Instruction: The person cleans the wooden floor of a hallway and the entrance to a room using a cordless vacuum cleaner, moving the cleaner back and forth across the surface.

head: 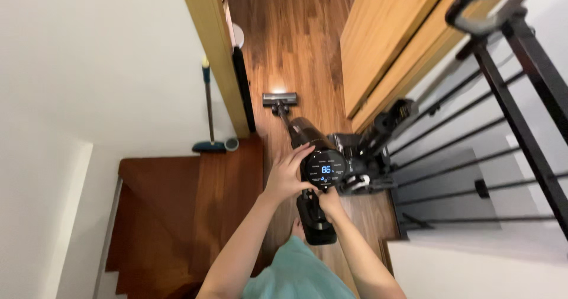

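At nine o'clock we are seeing a broom (208, 107) leaning upright against the white wall, its head resting by the top of the wooden stairs (171, 216). Moving right, we are cupping our left hand (287, 175) around the left side of the stick vacuum (319, 169) body, fingers wrapping its round lit display. Our right hand (329, 201) is gripping the vacuum's handle just below the display, at six o'clock from it, fingers closed tight around it. The vacuum's tube is running toward twelve o'clock, its floor head (280, 99) sitting lit on the wood floor. A dark docking stand (370, 157) is touching the vacuum at three o'clock, beside black railing (520, 115).
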